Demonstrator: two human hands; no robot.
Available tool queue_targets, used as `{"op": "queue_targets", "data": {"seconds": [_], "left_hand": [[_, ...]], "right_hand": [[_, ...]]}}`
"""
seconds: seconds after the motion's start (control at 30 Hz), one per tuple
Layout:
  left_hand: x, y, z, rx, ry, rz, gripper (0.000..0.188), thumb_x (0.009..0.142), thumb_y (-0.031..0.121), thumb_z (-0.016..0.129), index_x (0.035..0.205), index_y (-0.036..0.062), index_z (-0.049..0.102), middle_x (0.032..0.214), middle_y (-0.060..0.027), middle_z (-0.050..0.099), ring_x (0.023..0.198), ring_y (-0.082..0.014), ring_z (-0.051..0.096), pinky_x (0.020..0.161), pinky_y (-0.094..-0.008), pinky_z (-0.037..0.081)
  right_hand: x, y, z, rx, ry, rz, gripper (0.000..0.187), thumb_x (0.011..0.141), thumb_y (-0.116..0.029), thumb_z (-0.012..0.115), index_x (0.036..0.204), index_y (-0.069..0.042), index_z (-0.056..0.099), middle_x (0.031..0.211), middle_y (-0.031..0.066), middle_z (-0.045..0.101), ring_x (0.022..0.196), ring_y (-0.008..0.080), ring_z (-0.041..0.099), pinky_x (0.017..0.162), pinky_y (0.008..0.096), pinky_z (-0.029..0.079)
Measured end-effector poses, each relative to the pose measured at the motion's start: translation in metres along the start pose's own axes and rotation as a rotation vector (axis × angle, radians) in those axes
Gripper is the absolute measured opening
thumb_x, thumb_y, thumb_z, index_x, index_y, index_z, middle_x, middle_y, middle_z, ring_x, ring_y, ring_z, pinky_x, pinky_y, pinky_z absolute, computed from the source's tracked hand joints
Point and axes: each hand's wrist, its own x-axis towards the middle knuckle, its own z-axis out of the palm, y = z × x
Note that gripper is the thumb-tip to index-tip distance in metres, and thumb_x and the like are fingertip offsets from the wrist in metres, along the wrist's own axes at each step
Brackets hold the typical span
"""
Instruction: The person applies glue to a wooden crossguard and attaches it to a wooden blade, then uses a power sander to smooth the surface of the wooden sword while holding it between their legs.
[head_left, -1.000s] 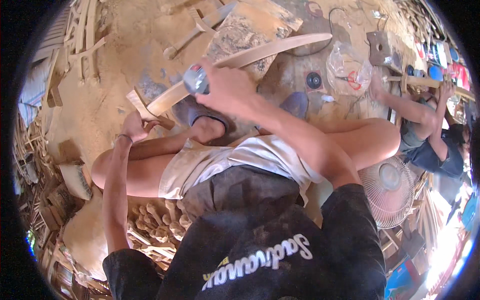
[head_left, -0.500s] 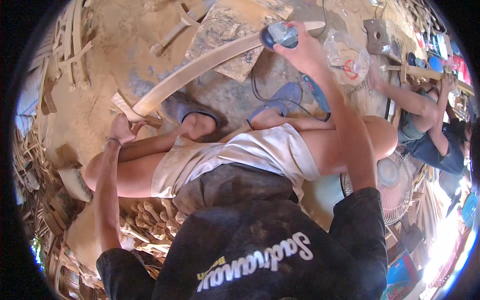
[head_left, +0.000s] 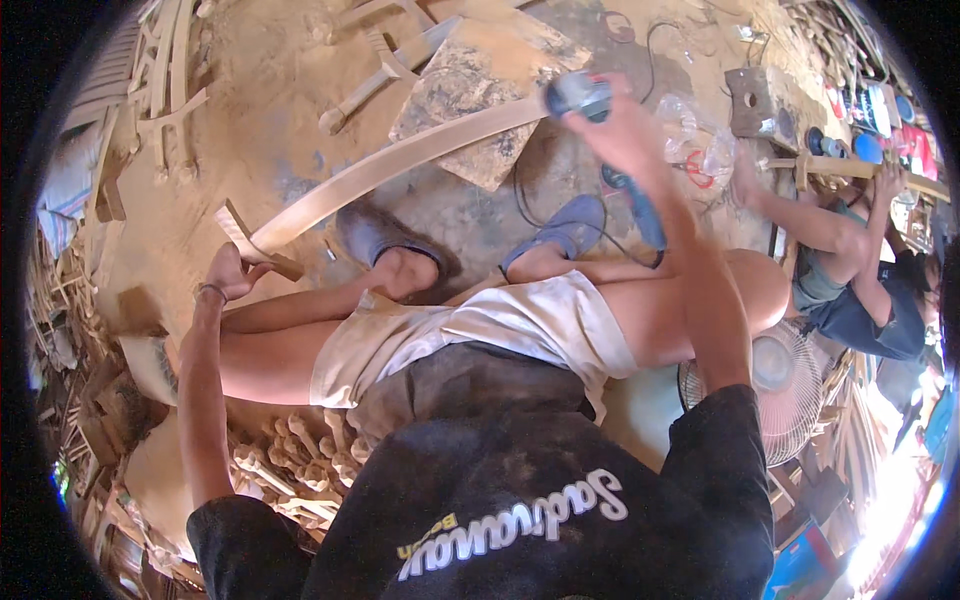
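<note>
A wooden sword (head_left: 385, 166) with a long curved blade slants across in front of me, its crossguard (head_left: 240, 232) at the left. My left hand (head_left: 232, 272) is closed round its handle just below the guard. Near the blade's far end, my right hand (head_left: 628, 138) grips the head of an angle grinder (head_left: 580, 97) fitted with a round disc. The disc meets the blade, and the grinder's blue body runs back under my forearm. Hand and grinder are blurred, and they hide the blade's tip. A dusty flat board (head_left: 490, 165) lies beneath the blade.
Another wooden sword (head_left: 355, 97) lies beyond the board; more wooden pieces (head_left: 165, 120) are piled at the far left. A power cord (head_left: 522, 195) loops by my slippers (head_left: 578, 222). At right are a plastic bag (head_left: 712, 150), a fan (head_left: 775, 385) and a co-worker (head_left: 860, 300) holding a wooden piece.
The grinder has moved a little right and nearer, with my right hand blurred on it. My left hand and the sword's handle have shifted slightly left and nearer.
</note>
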Motion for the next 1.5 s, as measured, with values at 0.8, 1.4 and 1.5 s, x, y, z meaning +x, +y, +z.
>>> {"op": "queue_targets", "data": {"seconds": [0.8,1.4,1.5], "left_hand": [[-0.017,-0.013,-0.012,0.17,-0.085,-0.026,0.027,0.093,0.03,0.089,0.105,0.0066,0.085,0.076,-0.0054,0.076,0.053,-0.014,0.052,0.051,-0.0344,0.041],[-0.004,-0.02,0.001,-0.069,-0.043,-0.077,0.028,0.096,0.03,0.088,0.109,0.0051,0.084,0.073,-0.0019,0.072,0.058,-0.0106,0.051,0.054,-0.033,0.04],[-0.005,-0.014,-0.007,-0.076,-0.133,-0.08,0.032,0.097,0.023,0.087,0.118,0.0,0.078,0.093,-0.0076,0.076,0.082,-0.0157,0.065,0.07,-0.0343,0.051]], "right_hand": [[-0.011,-0.005,0.003,-0.048,-0.089,0.035,0.087,0.087,-0.054,0.084,0.157,-0.014,0.051,0.126,0.0278,0.077,0.119,0.0462,0.075,0.104,0.0512,0.058],[0.071,0.177,-0.001,0.078,0.317,-0.014,0.076,0.085,-0.04,0.093,0.142,0.002,0.065,0.087,0.0078,0.078,0.082,0.0216,0.076,0.078,0.0366,0.059],[0.083,0.182,-0.013,0.359,-0.027,0.162,0.068,0.084,-0.036,0.094,0.134,0.003,0.069,0.086,0.0067,0.077,0.074,0.0153,0.072,0.069,0.0325,0.058]]}}
